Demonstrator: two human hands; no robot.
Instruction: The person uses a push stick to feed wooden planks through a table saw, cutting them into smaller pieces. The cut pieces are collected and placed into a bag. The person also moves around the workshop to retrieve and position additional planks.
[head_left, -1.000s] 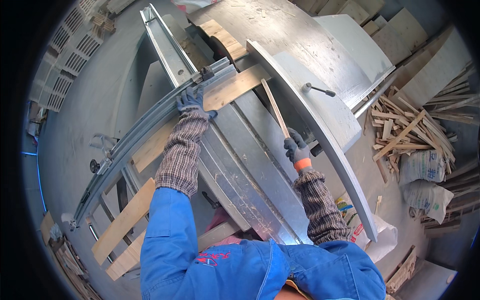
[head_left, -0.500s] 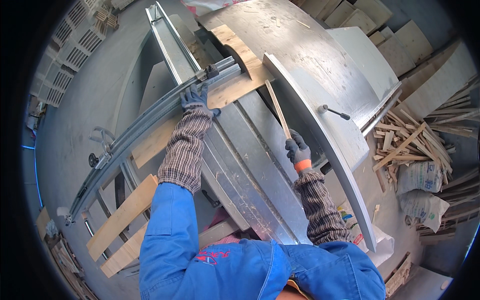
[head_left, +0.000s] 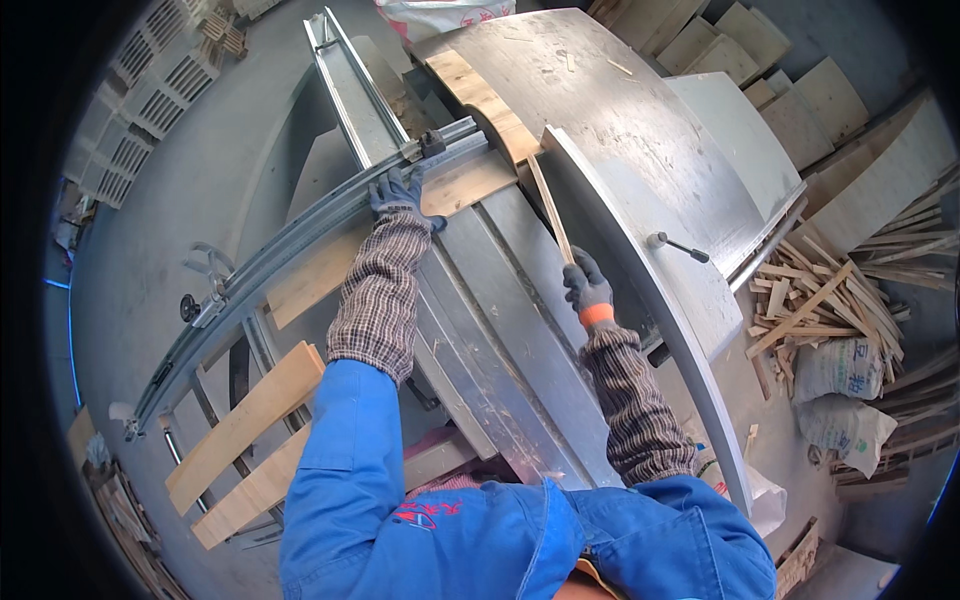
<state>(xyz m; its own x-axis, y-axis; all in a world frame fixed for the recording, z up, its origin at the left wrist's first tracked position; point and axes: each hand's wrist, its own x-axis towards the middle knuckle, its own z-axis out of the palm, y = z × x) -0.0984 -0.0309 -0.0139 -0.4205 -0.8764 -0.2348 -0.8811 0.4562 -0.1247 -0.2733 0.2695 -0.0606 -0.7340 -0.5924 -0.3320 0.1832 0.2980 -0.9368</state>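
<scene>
1. Resting left hand, in blue-grey work glove, on long silver metal rail; fingers spread over rail, thumb splayed out toward flat pale-wood board.
2. Got that board lying flat on silver metal bench with long grooves, alongside rail.
3. Gripping thin, straight pale-wood stick in right hand, in grey glove with orange cuff; fingers closed around near end.
4. Pointing stick away from body, far tip at near end of long, narrow pale-wood strip. Can't tell if touching.
5. Got strip running away past rail end, next to far end of long grey metal fence.
6. Holding right hand left of fence, apart from it. Got black-handled lever on fence's far side.
7. At left: two pale-wood planks across metal frame, beside left sleeve.
8. At right: heap of loose wood offcuts, white sacks just beside.
</scene>
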